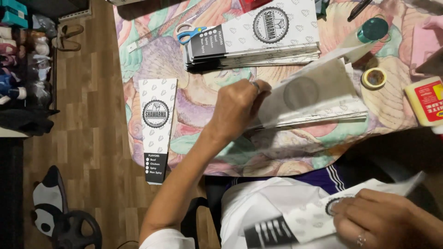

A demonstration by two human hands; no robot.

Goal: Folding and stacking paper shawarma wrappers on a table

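Pinching the edge of a flat white paper sleeve, the left hand lifts it off the stack on the table; the right hand grips another printed sleeve over the lap, keeping both separate.

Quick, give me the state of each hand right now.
Left hand: closed, pinching the top sheet of the paper stack.
Right hand: closed on a printed paper sleeve.

I count two stacks of paper sleeves (sheets uncountable), one loose sleeve, one pair of scissors, one tape roll, one glue bottle.
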